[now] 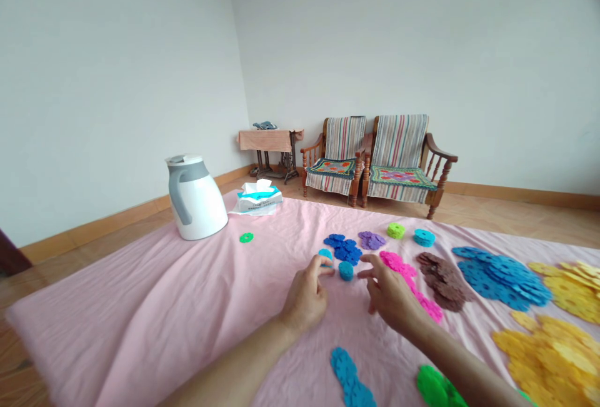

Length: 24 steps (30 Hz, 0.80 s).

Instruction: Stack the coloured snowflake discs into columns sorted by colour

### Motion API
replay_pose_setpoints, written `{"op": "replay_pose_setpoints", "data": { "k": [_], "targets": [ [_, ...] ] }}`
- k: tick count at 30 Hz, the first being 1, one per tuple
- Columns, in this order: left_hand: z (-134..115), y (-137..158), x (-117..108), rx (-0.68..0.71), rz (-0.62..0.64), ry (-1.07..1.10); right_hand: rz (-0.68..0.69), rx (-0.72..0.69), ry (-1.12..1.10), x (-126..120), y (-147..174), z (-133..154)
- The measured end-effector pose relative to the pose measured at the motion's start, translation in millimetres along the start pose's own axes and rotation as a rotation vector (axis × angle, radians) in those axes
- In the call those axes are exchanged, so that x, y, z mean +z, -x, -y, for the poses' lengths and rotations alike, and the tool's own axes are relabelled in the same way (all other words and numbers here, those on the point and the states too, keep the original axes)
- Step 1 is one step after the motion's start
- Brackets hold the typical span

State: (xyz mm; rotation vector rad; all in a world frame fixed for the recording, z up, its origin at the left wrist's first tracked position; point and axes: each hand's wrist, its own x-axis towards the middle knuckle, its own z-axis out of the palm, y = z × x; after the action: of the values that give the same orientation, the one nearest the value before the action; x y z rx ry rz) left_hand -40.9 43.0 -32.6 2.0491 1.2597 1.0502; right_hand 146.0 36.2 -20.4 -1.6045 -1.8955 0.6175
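Observation:
My left hand (305,294) is over the pink cloth with its fingers stretched out and slightly apart. Just behind its fingertips stands a light blue stack of flower-shaped plastic discs (324,254), partly covered by the fingers; whether they touch is unclear. Between both hands sits a small blue stack of discs (345,271). To its right, my right hand (390,291) hovers with fingers spread and nothing visible in them. Beyond the hands lies a dark blue pile of discs (344,249). Pink discs (396,261) lie beside and partly behind my right hand.
Purple discs (372,241), a lime stack (395,231) and a turquoise stack (424,237) stand farther back. Brown (443,282), blue (504,279) and yellow piles (553,357) spread rightward. A white jug (201,204), tissue pack (257,197) and single green disc (246,237) are left.

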Motion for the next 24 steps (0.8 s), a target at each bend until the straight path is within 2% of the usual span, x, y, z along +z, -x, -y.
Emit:
{"op": "replay_pose_setpoints", "data": {
  "k": [5,12,17,24],
  "targets": [
    [3.3,-0.6,1.1,0.034,0.056,-0.019,0.028,-0.019,-0.097,1.7,4.1,0.7],
    [-0.1,-2.9,-0.8,0.063,0.110,-0.045,-0.027,-0.026,-0.046,-0.1,5.7,-0.5],
    [-1.3,-2.4,-0.3,0.073,0.083,-0.039,-0.071,-0.043,0.057,-3.4,8.4,2.2],
    [-6.0,0.7,1.7,0.129,0.043,-0.187,-0.065,-0.064,0.173,2.5,6.0,-2.3]
  ]
}}
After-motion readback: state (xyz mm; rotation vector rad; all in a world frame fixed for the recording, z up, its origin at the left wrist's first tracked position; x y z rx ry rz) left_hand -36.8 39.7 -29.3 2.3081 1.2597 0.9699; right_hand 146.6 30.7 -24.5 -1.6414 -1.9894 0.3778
